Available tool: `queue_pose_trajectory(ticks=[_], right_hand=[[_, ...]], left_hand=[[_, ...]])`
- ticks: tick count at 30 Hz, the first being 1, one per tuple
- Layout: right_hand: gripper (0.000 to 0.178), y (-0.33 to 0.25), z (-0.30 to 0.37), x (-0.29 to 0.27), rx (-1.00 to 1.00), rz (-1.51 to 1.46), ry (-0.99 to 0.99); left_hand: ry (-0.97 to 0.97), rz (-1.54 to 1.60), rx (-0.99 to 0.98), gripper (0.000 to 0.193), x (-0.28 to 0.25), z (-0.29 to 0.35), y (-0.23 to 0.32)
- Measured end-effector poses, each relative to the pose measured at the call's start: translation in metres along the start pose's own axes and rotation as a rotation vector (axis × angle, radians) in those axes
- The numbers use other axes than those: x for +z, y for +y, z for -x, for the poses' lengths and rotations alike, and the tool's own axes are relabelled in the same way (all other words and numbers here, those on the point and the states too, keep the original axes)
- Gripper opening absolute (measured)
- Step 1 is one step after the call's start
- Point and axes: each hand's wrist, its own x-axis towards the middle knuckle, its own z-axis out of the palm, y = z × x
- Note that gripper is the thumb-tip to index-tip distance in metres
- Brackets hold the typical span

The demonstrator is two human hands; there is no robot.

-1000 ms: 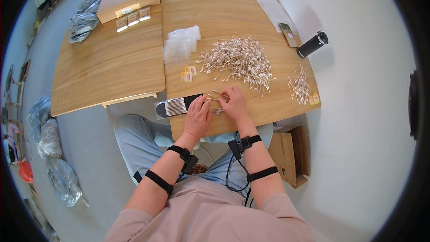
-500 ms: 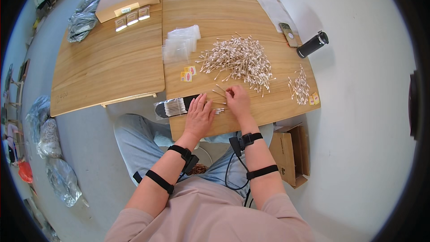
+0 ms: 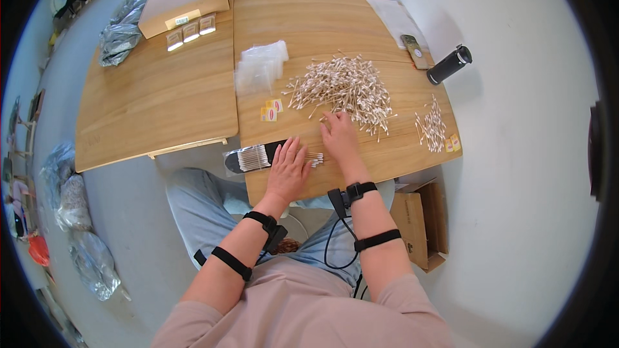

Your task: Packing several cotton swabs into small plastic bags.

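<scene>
My left hand (image 3: 287,171) lies flat, its fingers stretched over a black card (image 3: 276,147) and a row of cotton swabs. To its left, a clear plastic bag (image 3: 229,164) with white-tipped cotton swabs (image 3: 253,158) laid side by side over black. More swab tips (image 3: 314,158) stick out on the hand's right. My right hand (image 3: 340,138) is at the near edge of a big loose heap of cotton swabs (image 3: 351,87), fingers apart, with no swab visible in it. Small yellow-and-white labels (image 3: 269,114) lie left of the heap.
Clear bags (image 3: 258,67) are stacked behind the labels. At the right lie a smaller swab pile (image 3: 432,127), more labels (image 3: 452,143), a phone (image 3: 414,51) and a black bottle (image 3: 450,64) near the wall. A cardboard box (image 3: 184,0) and small packs (image 3: 191,31) stand far left.
My right hand has moved slightly up toward the heap, and its pinched fingers have spread. The loose swab by its fingertips no longer shows there. My left hand stays nearly in place.
</scene>
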Motion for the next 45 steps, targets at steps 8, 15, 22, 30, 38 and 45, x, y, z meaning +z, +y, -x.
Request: queue_pose_trajectory(ticks=[8, 15, 22, 30, 38, 45], right_hand=[[0.014, 0.010, 0.013, 0.012, -0.043, 0.153, -0.003], [0.006, -0.006, 0.038, -0.002, 0.111, -0.254, -0.143], [0.007, -0.004, 0.033, -0.001, -0.004, -0.073, -0.072], [0.006, 0.005, 0.037, 0.006, 0.220, -0.235, 0.099], [0.011, -0.007, 0.033, 0.003, -0.082, -0.014, -0.060], [0.012, -0.028, 0.006, 0.004, -0.084, -0.169, -0.142]], left_hand=[[0.070, 0.086, 0.000, 0.029, -0.001, 0.002, -0.002], [0.089, 0.124, -0.061, 0.031, -0.005, 0.002, -0.004], [0.107, 0.110, -0.042, 0.036, -0.001, 0.001, -0.004], [0.076, 0.119, -0.044, 0.042, 0.002, 0.002, -0.004], [0.079, 0.106, -0.052, 0.045, -0.001, 0.002, -0.005], [-0.001, -0.014, -0.104, 0.050, 0.001, 0.001, -0.004]])
